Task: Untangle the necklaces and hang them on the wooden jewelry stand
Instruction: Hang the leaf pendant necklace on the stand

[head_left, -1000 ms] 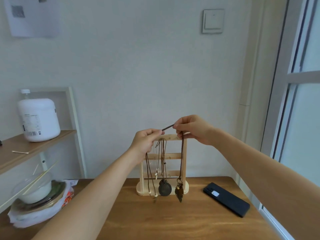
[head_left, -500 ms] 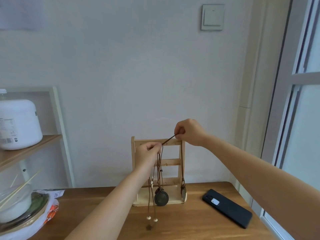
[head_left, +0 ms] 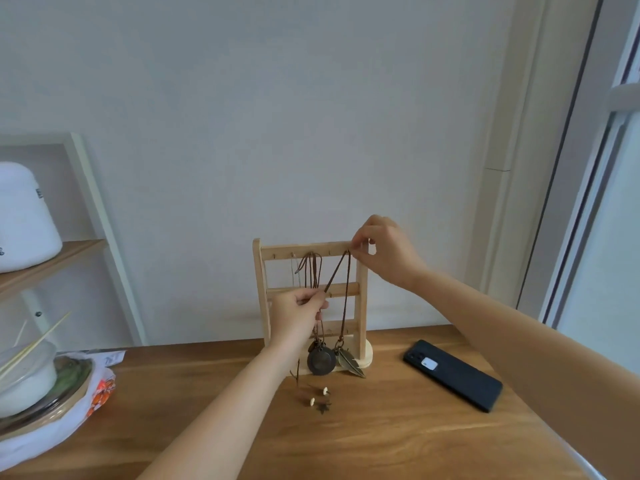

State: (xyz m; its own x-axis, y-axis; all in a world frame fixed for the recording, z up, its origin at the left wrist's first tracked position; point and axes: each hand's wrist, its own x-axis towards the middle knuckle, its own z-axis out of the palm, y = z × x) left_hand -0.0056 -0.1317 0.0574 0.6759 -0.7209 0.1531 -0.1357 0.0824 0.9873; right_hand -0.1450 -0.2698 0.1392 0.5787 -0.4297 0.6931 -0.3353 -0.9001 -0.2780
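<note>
head view: right hand (head_left: 384, 258) pinches cord (head_left: 336, 273) at stand (head_left: 362, 306) top; left hand (head_left: 298, 317) pinches it lower. risk: left pull may unhook it or tip stand.

left hand (head_left: 298, 315) lowered to middle rail (head_left: 346, 289), cord (head_left: 336, 271) now slanting steeply, right hand (head_left: 384, 251) down at top bar (head_left: 298, 247)

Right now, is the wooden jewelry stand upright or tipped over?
Upright: the wooden jewelry stand sits on its base on the table, both posts vertical.

White wall (head_left: 311, 98) behind wooden table (head_left: 381, 445), window (head_left: 606, 254) at right
</note>
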